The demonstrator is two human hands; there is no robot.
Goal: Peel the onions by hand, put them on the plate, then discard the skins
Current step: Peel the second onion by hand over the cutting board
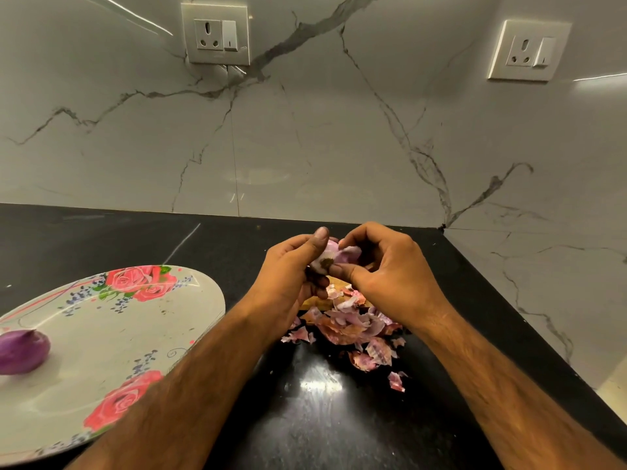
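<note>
A purple onion [334, 256] is held up above the black counter, its brown root end facing me. My left hand [291, 269] grips it from the left, thumb on top. My right hand [383, 266] pinches the onion from the right with curled fingers. Below the hands lies a pile of pink and brown onion skins [353, 327]. A peeled purple onion [22, 351] lies on the white plate [112, 320] with rose prints at the left.
The black counter [322, 418] runs to a marble wall behind and at the right. Two wall sockets [217, 33] [527, 50] sit high on the wall. A yellowish scrap [314, 300] peeks out under the skins.
</note>
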